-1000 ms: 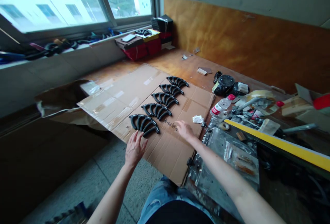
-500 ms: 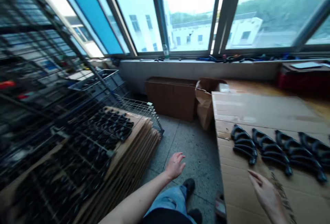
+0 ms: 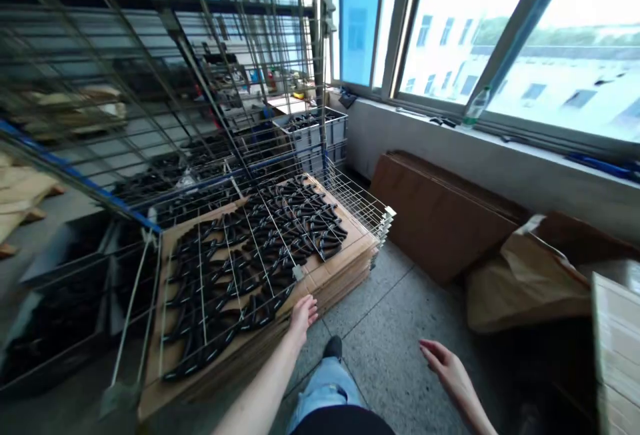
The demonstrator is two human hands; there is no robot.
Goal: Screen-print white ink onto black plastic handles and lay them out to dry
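Observation:
My left hand [image 3: 304,313] hangs at the front edge of a stack of cardboard sheets [image 3: 345,273], its fingers loosely apart with nothing in them. Rows of glossy black curved parts [image 3: 227,288] cover the top sheet, and thin wire rods cross over them. I cannot tell whether the hand touches the cardboard. Over the grey floor, my right hand [image 3: 445,363] is empty, its fingers stretched forward and the thumb near them.
A wire mesh cage [image 3: 360,198] surrounds the stack at the back and right. Grey crates [image 3: 345,129] stand behind it, with dark bins [image 3: 65,268] at left. Brown cardboard panels [image 3: 435,211] lean under the window, beside a paper bag [image 3: 525,281]. A cardboard-covered table [image 3: 617,348] borders the right.
My view has swung left, from the table with black parts toward the caged stack. My left hand is now beside the stack, and my right hand has left the table for the space above the floor.

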